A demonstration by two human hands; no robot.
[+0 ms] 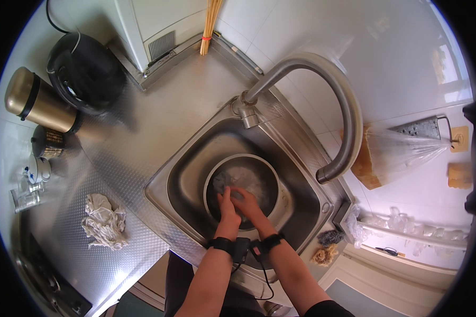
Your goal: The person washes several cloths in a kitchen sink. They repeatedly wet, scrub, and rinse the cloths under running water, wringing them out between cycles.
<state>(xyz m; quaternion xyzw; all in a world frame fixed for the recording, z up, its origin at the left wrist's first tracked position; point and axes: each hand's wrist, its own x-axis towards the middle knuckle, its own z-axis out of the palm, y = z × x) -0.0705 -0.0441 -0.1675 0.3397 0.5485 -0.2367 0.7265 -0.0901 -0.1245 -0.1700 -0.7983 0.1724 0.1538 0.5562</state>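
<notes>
A round metal pan (279, 188) with a dark inside and a pale rim sits in the stainless steel sink (194, 148). It seems to hold water, and a greyish cloth-like thing (221, 180) lies at its upper left. Over the pan, my left hand (227, 204) reaches to the lower edge of that grey thing; whether it grips it I cannot tell. Close beside it, my right hand (246, 202) has its fingers bent towards the left one. Both wrists wear black straps with small devices. The curved faucet (341, 91) arches to the right of the pan.
A crumpled cloth (104, 222) lies on the steel counter at left. Behind it stand glasses, a gold canister (43, 101) and a black appliance (85, 73). Steel wool (330, 237) and a tan scrubber (324, 254) rest by the sink's right corner. A grater (418, 127) hangs at right.
</notes>
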